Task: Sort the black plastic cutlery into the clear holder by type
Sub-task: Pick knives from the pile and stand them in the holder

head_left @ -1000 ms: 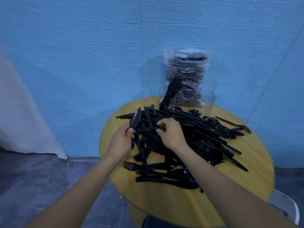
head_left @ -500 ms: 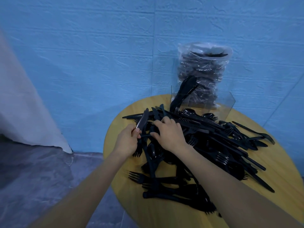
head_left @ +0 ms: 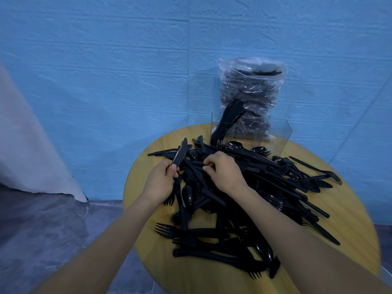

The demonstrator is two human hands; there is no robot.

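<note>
Cutlery pile [head_left: 244, 187] on table [head_left: 350, 240]; holder [head_left: 275, 136] behind it.

left hand [head_left: 159, 183] | knife [head_left: 180, 154] stays gripped, raised slightly | right hand [head_left: 222, 172] keeps picking pile [head_left: 244, 187]

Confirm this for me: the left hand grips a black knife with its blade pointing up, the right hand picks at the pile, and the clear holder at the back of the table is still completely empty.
Not quite. In the head view the clear holder is not empty: a bundle of black cutlery already stands in its left part. The rest holds: the left hand grips a black knife with its blade pointing up, and the right hand picks at the pile.
</note>
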